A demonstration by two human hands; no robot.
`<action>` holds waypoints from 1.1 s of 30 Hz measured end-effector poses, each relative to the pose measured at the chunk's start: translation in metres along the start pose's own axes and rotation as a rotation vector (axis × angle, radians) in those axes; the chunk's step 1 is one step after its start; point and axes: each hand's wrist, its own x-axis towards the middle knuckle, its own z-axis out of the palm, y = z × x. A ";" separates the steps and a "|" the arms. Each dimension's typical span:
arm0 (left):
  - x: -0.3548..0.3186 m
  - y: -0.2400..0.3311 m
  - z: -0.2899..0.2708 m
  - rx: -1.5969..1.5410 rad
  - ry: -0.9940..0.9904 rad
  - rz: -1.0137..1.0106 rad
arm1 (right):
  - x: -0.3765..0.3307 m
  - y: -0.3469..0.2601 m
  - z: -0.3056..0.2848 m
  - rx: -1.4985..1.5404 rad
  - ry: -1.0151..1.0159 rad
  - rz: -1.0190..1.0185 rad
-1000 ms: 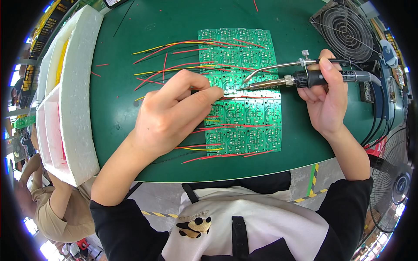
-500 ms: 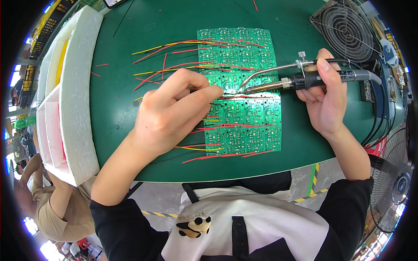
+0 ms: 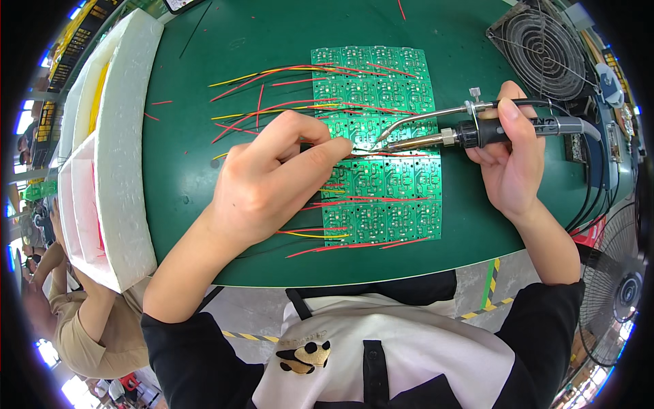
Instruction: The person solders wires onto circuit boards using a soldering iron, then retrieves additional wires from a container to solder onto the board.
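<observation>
My right hand [image 3: 514,153] grips a soldering iron [image 3: 470,133] with a black handle and a thin curved metal feed tube [image 3: 422,116] clamped above it. The tip and the tube's end meet over the middle of a green circuit board panel [image 3: 381,180]. There, the fingertips of my left hand [image 3: 272,174] pinch a thin black wire [image 3: 361,150] close to the tip; most of this wire is hidden by the hand. Red, yellow and black wires [image 3: 272,105] lie across the panel in rows, many sticking out past its left edge.
A white foam box [image 3: 129,157] with compartments of wires stands at the left. At the far right is a square fan with a round grille [image 3: 541,51]; cables run down the right side. Another fan [image 3: 620,286] is at lower right. A person [image 3: 102,320] sits at lower left.
Both hands stay nearly in place over the panel. The iron's tip has shifted very slightly to the right, and more of the black wire shows beside my left fingertips.
</observation>
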 end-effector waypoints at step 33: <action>0.000 0.000 0.001 0.021 0.014 0.010 | -0.002 0.002 -0.001 -0.016 0.003 -0.034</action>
